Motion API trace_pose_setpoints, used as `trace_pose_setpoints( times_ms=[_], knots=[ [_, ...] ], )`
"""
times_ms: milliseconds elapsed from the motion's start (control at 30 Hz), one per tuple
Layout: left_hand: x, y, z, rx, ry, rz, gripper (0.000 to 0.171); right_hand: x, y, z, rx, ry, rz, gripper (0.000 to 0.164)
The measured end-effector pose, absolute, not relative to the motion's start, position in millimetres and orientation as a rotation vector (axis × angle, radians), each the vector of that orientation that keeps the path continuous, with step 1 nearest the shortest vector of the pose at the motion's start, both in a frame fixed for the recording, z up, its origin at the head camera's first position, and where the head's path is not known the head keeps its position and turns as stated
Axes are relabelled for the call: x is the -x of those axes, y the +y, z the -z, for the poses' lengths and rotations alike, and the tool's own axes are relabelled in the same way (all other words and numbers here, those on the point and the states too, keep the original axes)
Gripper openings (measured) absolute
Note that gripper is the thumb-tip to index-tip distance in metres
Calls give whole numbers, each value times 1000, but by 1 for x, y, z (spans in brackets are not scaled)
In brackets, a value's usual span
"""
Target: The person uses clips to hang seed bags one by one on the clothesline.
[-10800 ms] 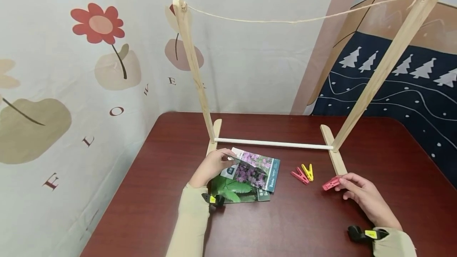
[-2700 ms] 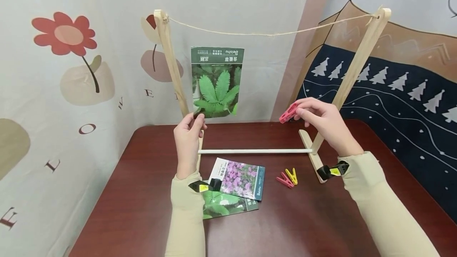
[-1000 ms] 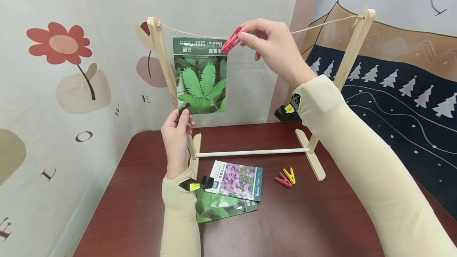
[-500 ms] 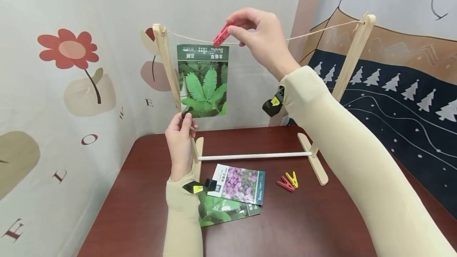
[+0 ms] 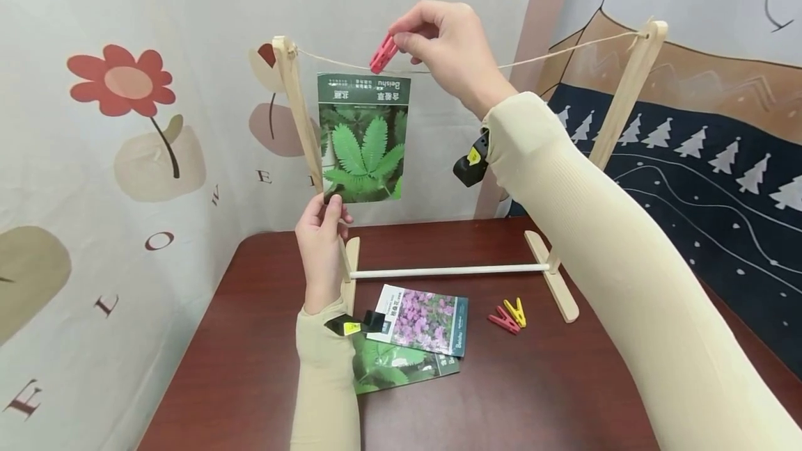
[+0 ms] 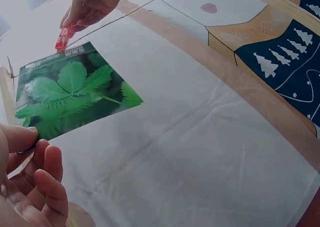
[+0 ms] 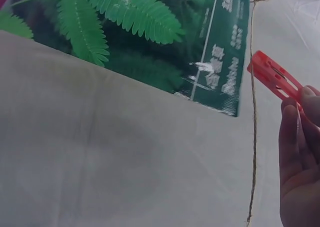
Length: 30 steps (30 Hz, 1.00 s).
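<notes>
My left hand (image 5: 323, 242) pinches the lower left corner of a seed packet (image 5: 363, 152) printed with a green fern-like leaf, its lettering upside down. The packet stands upright, its top edge just below the sagging string (image 5: 545, 54). Between thumb and fingers of my right hand (image 5: 445, 47) is a red clothespin (image 5: 383, 54), slanting down to the left. In the right wrist view, the clothespin's tip (image 7: 254, 63) overlaps the string, close beside the packet's edge (image 7: 239, 87). Parts of the right fingers are cut off there.
A wooden frame with left post (image 5: 294, 103), right post (image 5: 629, 96) and white crossbar (image 5: 451, 271) stands on the dark red table (image 5: 501, 395). In front lie a purple-flower packet (image 5: 422, 319), a green packet (image 5: 401, 373) under it, another red clothespin (image 5: 504, 321) and a yellow clothespin (image 5: 516, 312).
Both hands have risen from the table to the string, the left bringing the leaf packet, the right the red clothespin. Over the last second the clothespin has shifted slightly left and up.
</notes>
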State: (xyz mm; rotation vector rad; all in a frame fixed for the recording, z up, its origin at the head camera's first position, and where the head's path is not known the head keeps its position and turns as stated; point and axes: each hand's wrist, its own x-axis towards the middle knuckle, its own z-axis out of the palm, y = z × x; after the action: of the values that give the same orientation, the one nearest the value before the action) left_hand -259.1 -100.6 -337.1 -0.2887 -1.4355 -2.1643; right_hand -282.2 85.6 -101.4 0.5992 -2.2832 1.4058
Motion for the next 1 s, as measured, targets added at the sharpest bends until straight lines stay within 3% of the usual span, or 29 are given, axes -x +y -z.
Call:
trace_pose_setpoints(
  times_ms=[1000],
  knots=[
    [259, -95, 335, 300, -1424, 2189, 22, 285, 82, 90, -635, -2503, -1085, 10]
  ],
)
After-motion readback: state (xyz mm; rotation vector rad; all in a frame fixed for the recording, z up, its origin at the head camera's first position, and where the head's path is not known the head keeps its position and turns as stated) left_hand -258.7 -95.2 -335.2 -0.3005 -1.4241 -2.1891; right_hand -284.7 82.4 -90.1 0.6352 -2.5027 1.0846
